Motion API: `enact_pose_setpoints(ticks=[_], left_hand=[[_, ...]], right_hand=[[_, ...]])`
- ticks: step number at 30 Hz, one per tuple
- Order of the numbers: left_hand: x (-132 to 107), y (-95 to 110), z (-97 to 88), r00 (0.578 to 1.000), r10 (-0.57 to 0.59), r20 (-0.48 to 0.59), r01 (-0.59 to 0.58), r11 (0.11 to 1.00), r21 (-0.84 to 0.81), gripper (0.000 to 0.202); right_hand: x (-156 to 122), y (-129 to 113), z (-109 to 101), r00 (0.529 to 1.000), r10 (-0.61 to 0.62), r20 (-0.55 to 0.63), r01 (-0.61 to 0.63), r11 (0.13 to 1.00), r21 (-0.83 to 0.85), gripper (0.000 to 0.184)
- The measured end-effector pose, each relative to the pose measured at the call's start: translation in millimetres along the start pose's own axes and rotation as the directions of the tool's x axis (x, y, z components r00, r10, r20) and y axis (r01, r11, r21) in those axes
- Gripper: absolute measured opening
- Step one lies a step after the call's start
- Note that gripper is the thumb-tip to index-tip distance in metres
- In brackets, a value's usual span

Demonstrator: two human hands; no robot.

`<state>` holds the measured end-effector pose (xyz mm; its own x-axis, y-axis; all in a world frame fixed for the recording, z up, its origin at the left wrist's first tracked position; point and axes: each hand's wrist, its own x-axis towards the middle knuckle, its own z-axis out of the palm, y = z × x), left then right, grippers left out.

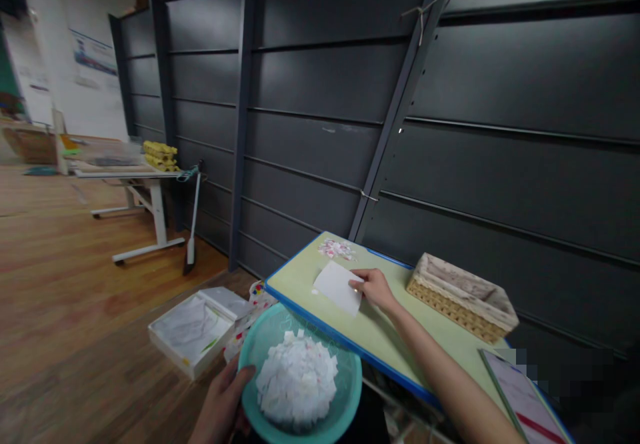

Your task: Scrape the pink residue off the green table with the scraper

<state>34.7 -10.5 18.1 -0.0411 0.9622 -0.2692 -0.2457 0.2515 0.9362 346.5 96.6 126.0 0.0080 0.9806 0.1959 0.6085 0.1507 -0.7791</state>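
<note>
White paper sheet (pixel 336 287) over yellowish worktop (pixel 300 276), pinched at its right edge by right hand (pixel 374 287); looks light, creasable, best taken by edges. Left hand (pixel 227 387) grips rim of teal basket (pixel 351 372); loose paper scraps (pixel 297 381) inside would probably spill if tilted.

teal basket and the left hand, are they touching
Touching. The head view shows the left hand at the near left side of the teal basket, its thumb lying over the rim.
</note>
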Motion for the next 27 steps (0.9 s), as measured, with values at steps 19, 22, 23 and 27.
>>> enact_pose_setpoints(ticks=[19,22,23,27], left_hand=[[-13,23,4.3,1.000,0.002,0.014,-0.001,1.000,-0.023,0.067],[-13,24,3.8,1.000,0.009,0.013,-0.009,1.000,-0.014,0.064],[-13,24,3.6,1.000,0.011,0.017,-0.011,1.000,-0.005,0.065],[-10,19,3.5,0.999,-0.004,0.044,0.005,1.000,-0.003,0.066]], right_hand=[[-27,-21,-4,0.976,-0.027,0.215,-0.055,0.929,0.366,0.039],[-31,-11,-16,0.983,-0.007,0.182,-0.100,0.815,0.571,0.039],[-31,-6,-20,0.987,-0.005,0.162,-0.098,0.777,0.622,0.038],[-13,8,-32,0.997,0.046,-0.055,-0.004,0.806,0.591,0.042]])
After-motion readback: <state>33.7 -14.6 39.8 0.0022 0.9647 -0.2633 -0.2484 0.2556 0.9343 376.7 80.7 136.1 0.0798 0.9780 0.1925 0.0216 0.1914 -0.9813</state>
